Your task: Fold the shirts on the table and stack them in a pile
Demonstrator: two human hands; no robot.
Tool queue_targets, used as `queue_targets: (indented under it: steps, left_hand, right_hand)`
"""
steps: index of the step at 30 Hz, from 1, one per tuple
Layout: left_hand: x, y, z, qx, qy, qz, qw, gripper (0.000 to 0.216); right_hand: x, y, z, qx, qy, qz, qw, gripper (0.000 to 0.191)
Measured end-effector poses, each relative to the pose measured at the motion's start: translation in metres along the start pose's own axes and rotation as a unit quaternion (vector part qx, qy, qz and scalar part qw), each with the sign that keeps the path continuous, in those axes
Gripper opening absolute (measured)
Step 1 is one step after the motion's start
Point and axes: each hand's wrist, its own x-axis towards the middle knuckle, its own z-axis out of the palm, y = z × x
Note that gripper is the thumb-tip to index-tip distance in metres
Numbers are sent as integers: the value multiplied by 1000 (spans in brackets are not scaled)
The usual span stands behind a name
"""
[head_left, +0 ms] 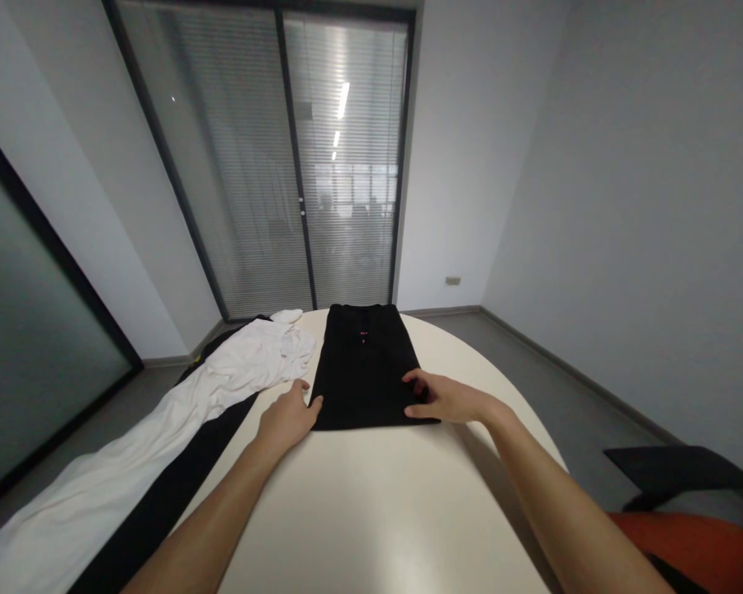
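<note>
A black garment (365, 371), folded into a flat, near-rectangular shape, lies on a pale round-edged table (371, 511). Small red marks show near its far end; whether it is a shirt or trousers I cannot tell. At its near left corner rests my left hand (288, 417), thumb touching the edge and apart from the fingers. My right hand (442, 398) is over the near right corner, its fingers bent and the thumb spread away from them. Neither hand has cloth pinched in it. The undersides of both hands are hidden.
White clothing (210, 388) is draped along the table's left side, on top of black cloth (179, 487). An orange chair seat (687, 540) with a black armrest (681, 468) stands at the right. A glass partition with blinds (347, 165) is beyond the table.
</note>
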Motion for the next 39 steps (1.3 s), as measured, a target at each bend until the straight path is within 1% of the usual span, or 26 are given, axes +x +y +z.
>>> queue_targets:
  steps: [2, 5, 7, 8, 10, 12, 16, 18, 20, 21, 23, 25, 27, 28, 29, 30, 31, 33, 34, 35, 36, 37, 38, 39]
  left_hand:
    - [1, -2, -3, -26, -25, 28, 999, 45]
    - [4, -9, -7, -97, -48, 83, 991, 51]
    - [6, -14, -9, -133, -67, 93, 984, 55]
    - [7, -16, -10, -143, -78, 87, 983, 57]
    - [8, -21, -12, -151, -104, 69, 981, 58]
    - [9, -25, -13, -151, -125, 57, 979, 53]
    - [10, -29, -16, -162, -145, 71, 973, 42]
    - [10, -29, -18, -164, -168, 72, 969, 43]
    - [8, -28, -23, -163, -204, 64, 963, 44]
    - [7, -27, -26, -163, -224, 59, 959, 42]
    - [3, -26, -34, -161, -275, 56, 946, 37]
    - [-2, -23, -43, -150, -355, 55, 921, 34]
    - [-6, -20, -51, -136, -451, 51, 881, 33]
    - [-8, -19, -54, -134, -488, 48, 861, 33]
    - [-10, -18, -56, -136, -513, 46, 847, 34]
    - [-11, -17, -57, -139, -525, 42, 839, 35]
    - [-11, -17, -57, -144, -523, 38, 839, 37]
    - [-8, -18, -53, -152, -486, 24, 860, 43]
    - [-5, -19, -48, -157, -451, 15, 878, 46]
    - [-1, -20, -43, -163, -405, 7, 899, 48]
    - [3, -22, -37, -171, -347, 0, 922, 50]
    - [8, -24, -31, -182, -279, -2, 943, 51]
    - [12, -25, -25, -196, -211, 7, 958, 52]
    - [16, -26, -19, -211, -152, 16, 965, 54]
  right_hand:
    - [-6, -2, 1, -25, -28, -52, 998, 68]
    - [-5, -6, 5, -49, -6, -140, 989, 52]
    - [-2, -9, 9, -46, 7, -175, 983, 41]
    - [0, -10, 11, -48, 7, -186, 981, 38]
    - [2, -12, 15, -63, 3, -198, 978, 33]
    - [3, -13, 17, -82, 4, -201, 976, 29]
    - [3, -16, 20, -90, 14, -204, 975, 19]
    - [3, -18, 20, -86, 13, -208, 974, 19]
    - [1, -19, 19, -77, 4, -205, 976, 19]
    - [0, -20, 19, -66, -7, -197, 978, 19]
    - [-3, -20, 19, -20, -51, -163, 985, 19]
    - [-7, -22, 18, 49, -122, -115, 985, 23]
    - [-12, -26, 19, 105, -206, -79, 970, 29]
    - [-14, -29, 19, 122, -248, -67, 959, 32]
    - [-16, -32, 20, 133, -287, -59, 947, 33]
    - [-18, -35, 21, 138, -319, -55, 936, 33]
    - [-19, -38, 22, 141, -340, -53, 928, 34]
    - [-19, -41, 23, 143, -360, -55, 920, 37]
    - [-18, -42, 24, 147, -356, -58, 921, 39]
    - [-17, -41, 24, 152, -339, -65, 926, 41]
    - [-14, -40, 24, 157, -305, -74, 936, 43]
    - [-11, -37, 23, 156, -251, -87, 951, 44]
    - [-8, -34, 22, 145, -179, -101, 968, 43]
    - [-5, -30, 21, 119, -94, -114, 982, 41]
